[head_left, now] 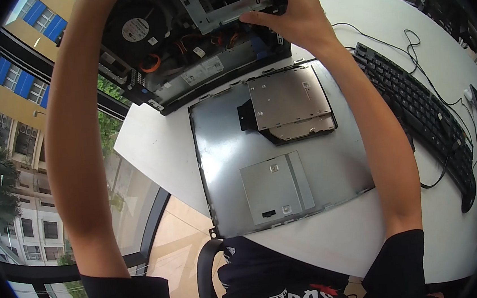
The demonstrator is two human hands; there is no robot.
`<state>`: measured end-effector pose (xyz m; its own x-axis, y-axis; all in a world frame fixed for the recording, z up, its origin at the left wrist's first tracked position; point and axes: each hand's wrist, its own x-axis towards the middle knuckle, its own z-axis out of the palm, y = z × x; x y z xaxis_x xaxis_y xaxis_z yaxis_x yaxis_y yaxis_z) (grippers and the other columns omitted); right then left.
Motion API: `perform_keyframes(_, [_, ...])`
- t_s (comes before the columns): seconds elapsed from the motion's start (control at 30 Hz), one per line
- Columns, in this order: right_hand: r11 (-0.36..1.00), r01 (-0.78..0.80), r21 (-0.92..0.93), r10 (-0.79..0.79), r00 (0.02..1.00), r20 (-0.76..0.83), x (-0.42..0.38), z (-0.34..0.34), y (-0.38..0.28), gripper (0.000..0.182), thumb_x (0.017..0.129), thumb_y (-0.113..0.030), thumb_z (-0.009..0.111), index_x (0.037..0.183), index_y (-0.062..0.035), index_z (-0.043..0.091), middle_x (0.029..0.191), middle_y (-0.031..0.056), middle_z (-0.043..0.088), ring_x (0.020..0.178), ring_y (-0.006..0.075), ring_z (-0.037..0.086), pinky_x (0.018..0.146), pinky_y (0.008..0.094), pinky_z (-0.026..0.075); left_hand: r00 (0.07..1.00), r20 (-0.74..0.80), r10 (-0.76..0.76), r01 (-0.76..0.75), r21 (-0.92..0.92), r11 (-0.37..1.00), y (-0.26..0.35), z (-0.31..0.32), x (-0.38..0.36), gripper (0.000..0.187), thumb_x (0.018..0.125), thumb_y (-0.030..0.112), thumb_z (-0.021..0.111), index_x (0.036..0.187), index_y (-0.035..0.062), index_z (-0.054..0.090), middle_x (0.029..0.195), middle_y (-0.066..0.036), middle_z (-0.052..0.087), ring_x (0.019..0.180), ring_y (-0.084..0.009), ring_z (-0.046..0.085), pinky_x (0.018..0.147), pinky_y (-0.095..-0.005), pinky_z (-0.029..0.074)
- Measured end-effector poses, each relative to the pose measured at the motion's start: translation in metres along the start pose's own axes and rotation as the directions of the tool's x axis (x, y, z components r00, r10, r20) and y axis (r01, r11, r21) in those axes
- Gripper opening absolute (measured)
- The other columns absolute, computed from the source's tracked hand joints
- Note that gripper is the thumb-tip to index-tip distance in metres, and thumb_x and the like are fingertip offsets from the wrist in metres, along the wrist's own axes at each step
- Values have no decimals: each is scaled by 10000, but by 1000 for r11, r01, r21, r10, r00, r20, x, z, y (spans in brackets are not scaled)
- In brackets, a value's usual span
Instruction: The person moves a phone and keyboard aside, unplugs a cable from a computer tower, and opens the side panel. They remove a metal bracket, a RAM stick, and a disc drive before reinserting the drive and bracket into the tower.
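Note:
An open computer case (203,67) stands on its side edge at the top of the view, with a round fan, orange cables and a metal bracket showing inside. My right hand (301,18) grips its right edge, the thumb pressed against the metal bracket. The left arm reaches up to the case's far left, and its hand is out of frame. In front of the case lies a flat metal side panel (221,145). On that panel rest an optical drive (291,99) and a smaller metal plate (270,186).
A black keyboard (415,94) with its cable lies on the white table (159,156) to the right. Large windows are on the left. Part of a black chair (206,265) shows below the table's near edge.

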<state>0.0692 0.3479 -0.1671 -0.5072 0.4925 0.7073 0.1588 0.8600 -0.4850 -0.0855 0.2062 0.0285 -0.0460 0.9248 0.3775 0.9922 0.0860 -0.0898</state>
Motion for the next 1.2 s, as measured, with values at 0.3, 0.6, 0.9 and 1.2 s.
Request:
perform_keyframes(0.3, [990, -132, 46, 132, 991, -15, 19, -81, -26, 1048, 762, -570, 861, 1489, 63, 450, 1400, 303, 582, 1273, 390, 625, 1028, 435, 552, 737, -506, 449, -217, 452, 865, 13, 18, -29, 531, 879, 416, 795, 1237, 37, 698, 1171, -158, 712, 1084, -282, 682, 985, -393, 494])
perform_keyframes(0.6, [840, -120, 529, 266, 941, -210, 1, -206, -100, 599, 920, -261, 709, 1362, 103, 530, 1225, 228, 694, 1103, 252, 690, 932, 329, 558, 973, -12, 230, -225, -259, 939, 108, 123, -126, 600, 855, 378, 811, 1310, 28, 635, 1350, -194, 617, 1280, -341, 576, 1087, -452, 442])
perform_keyframes(0.9, [858, -8, 513, 184, 938, -293, 11, -208, -78, 534, 929, -338, 706, 1328, 6, 621, 1109, 127, 772, 1015, 187, 747, 853, 281, 586, 921, 348, 173, -15, -415, 910, 98, 164, -114, 1059, 763, 656, 782, 1494, -33, 443, 1479, -258, 482, 1386, -396, 472, 1156, -466, 398])
perform_keyframes(1.2, [888, -45, 458, 180, 950, -256, 9, -213, -87, 513, 929, -430, 679, 1279, -55, 695, 1107, 134, 776, 961, 188, 767, 834, 329, 611, 952, 272, 143, -17, -419, 908, 100, 158, -110, 991, 722, 564, 840, 1436, -30, 494, 1359, -227, 557, 1295, -360, 530, 1102, -448, 439])
